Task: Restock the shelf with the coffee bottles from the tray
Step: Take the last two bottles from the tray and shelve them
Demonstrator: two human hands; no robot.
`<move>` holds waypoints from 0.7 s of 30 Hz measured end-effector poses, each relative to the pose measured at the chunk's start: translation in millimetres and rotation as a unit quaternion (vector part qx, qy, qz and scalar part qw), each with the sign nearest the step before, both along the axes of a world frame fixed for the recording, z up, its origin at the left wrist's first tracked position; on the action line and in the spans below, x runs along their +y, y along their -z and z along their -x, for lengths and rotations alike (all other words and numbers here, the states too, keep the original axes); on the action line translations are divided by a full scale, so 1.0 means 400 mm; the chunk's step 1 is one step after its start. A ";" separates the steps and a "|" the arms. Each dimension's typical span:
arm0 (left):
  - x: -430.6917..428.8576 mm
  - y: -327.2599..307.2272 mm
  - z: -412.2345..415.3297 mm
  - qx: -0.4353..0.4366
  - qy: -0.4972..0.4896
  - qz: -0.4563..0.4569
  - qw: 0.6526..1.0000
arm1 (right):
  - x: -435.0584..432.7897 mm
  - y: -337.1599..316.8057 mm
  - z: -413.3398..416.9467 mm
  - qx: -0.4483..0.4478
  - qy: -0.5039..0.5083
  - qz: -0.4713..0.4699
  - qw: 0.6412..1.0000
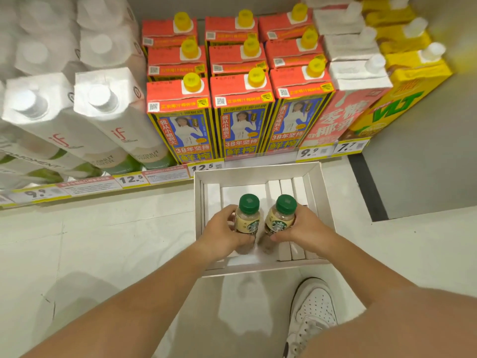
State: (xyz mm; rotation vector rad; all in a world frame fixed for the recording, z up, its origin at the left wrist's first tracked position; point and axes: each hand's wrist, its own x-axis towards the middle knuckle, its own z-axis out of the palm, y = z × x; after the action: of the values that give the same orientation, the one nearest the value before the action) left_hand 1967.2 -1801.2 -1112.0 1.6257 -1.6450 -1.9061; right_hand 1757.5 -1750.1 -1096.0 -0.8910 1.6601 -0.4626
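Down in the white tray, in front of the shelf: left hand curls its grip round the left coffee bottle, right hand round the right coffee bottle. Lifted or resting, hard to tell.

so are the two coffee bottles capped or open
Capped. The left bottle and the right bottle each wear a green cap, gripped by the left hand and right hand over the tray.

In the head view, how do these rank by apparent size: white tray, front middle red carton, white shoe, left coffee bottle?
1. white tray
2. front middle red carton and white shoe: about alike; the shoe is nearer and partly cut off, so unranked
3. left coffee bottle
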 end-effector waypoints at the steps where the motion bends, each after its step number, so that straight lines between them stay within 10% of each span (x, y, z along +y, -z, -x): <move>1: -0.012 -0.022 0.001 0.016 0.001 0.004 1.000 | -0.003 -0.026 0.014 -0.003 0.010 0.004 1.000; 21: -0.304 -1.191 0.176 0.290 0.206 0.310 0.882 | -0.127 -1.194 0.331 0.029 0.025 0.362 0.932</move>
State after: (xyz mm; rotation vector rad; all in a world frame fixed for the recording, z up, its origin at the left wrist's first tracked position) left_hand 1896.9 -1923.0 -635.6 0.4274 -2.0869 -1.5205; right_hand 1625.2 -1801.0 -618.5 -1.4031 1.5742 -1.1361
